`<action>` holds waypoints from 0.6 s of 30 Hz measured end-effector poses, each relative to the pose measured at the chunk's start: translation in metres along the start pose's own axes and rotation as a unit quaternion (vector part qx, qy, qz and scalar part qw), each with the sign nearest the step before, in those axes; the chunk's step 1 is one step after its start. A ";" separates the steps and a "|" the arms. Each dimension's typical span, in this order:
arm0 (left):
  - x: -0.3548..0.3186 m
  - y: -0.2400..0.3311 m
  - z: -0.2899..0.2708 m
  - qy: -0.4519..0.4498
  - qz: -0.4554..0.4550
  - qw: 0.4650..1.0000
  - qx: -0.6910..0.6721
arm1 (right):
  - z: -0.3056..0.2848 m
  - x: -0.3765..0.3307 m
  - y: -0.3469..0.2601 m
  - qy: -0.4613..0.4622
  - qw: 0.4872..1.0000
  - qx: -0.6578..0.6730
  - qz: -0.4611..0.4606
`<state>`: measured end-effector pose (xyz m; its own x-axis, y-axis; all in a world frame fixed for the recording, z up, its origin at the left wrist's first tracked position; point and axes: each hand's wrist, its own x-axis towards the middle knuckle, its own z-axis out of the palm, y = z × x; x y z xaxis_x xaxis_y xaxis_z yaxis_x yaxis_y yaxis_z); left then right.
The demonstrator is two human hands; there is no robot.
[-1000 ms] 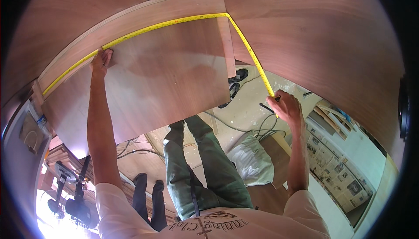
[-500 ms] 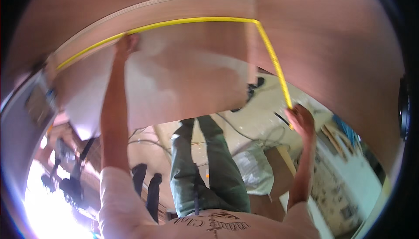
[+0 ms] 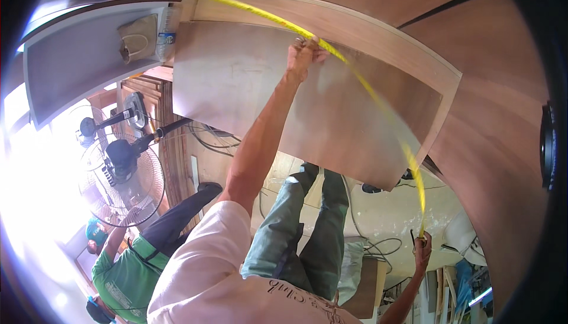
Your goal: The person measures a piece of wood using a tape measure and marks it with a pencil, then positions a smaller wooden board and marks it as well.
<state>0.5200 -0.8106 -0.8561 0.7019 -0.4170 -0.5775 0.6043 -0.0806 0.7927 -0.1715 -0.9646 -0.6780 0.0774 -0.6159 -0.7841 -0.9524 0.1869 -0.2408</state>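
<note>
Fingers of left hand (image 3: 303, 55) curled and closed onto yellow measuring tape (image 3: 361, 84), pinning it flat against plywood panel (image 3: 248, 87) near the panel's top edge, at about 12 o'clock in the view. Knuckles bunched, wrist straight, forearm stretched long and nearly fully extended, running down toward 7 o'clock into a pale pink sleeve (image 3: 207, 253).

Fingers of right hand (image 3: 422, 252) closed around the tape's lower end, low at about 5 o'clock; hidden in the grip, so cannot tell whether a case sits inside. Right forearm raised steeply from the lower edge, hand well apart from the left one.

Tape drawn taut between both hands, blurred along its middle, crossing the panel's right edge; a further length running from the left hand up toward 11 o'clock along the panel's upper border.

Beyond the hands: green trousers (image 3: 296, 229) below the panel, tangled cables (image 3: 378, 244) on the floor at 5 o'clock, a standing fan (image 3: 121, 158) at 9 o'clock, another person in a green shirt (image 3: 127, 271) crouched at 7 o'clock, a plastic bottle (image 3: 167, 31) on a grey shelf (image 3: 77, 66) at 10 o'clock.
</note>
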 end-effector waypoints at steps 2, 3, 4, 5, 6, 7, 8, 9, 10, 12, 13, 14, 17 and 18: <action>-0.009 -0.016 -0.014 -0.016 -0.021 1.000 0.014 | 0.007 0.002 0.004 -0.011 1.000 -0.004 -0.008; -0.012 -0.025 -0.020 -0.050 -0.017 0.998 0.018 | 0.012 0.005 0.002 -0.015 1.000 0.007 0.010; -0.017 -0.033 -0.032 -0.059 -0.015 0.998 0.022 | 0.014 0.006 -0.003 -0.025 0.998 0.008 0.051; -0.025 -0.042 -0.044 -0.066 -0.020 0.997 0.016 | 0.017 0.012 -0.010 -0.008 0.999 -0.042 -0.031; -0.034 -0.051 -0.053 -0.106 0.033 0.994 0.023 | 0.021 0.018 -0.017 0.009 0.991 -0.106 -0.081; -0.042 -0.057 -0.066 -0.218 0.134 0.959 0.123 | 0.022 0.023 -0.025 -0.006 0.980 -0.163 -0.114; -0.054 -0.066 -0.066 -0.180 0.054 0.979 0.082 | 0.024 0.028 -0.032 -0.009 0.983 -0.137 -0.120; -0.065 -0.072 -0.066 -0.137 -0.024 0.988 0.070 | 0.022 0.027 -0.038 -0.036 0.983 -0.054 -0.169; -0.079 -0.077 -0.064 -0.112 -0.064 0.987 0.093 | 0.024 0.032 -0.043 -0.054 0.985 -0.050 -0.159; -0.110 -0.098 -0.063 -0.126 -0.088 0.986 0.060 | 0.023 0.033 -0.049 -0.031 0.960 -0.106 -0.259; -0.128 -0.118 -0.061 -0.112 -0.134 0.982 0.077 | 0.026 0.037 -0.053 -0.034 0.954 -0.133 -0.267; -0.148 -0.138 -0.065 -0.143 -0.120 0.974 0.129 | 0.026 0.035 -0.053 -0.036 0.959 -0.164 -0.226; -0.206 -0.196 -0.084 -0.201 -0.095 0.967 0.124 | 0.038 0.050 -0.061 -0.090 0.944 -0.133 -0.288; -0.228 -0.209 -0.086 -0.273 -0.047 0.961 -0.020 | 0.043 0.052 -0.063 -0.108 0.951 -0.128 -0.261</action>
<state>0.2658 -0.6209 -0.9070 0.3482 -0.8226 -0.4496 0.6770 -0.1111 0.7276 -0.0949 -0.9752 -0.7278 0.5922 -0.3965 -0.7014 -0.8055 -0.3115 -0.5040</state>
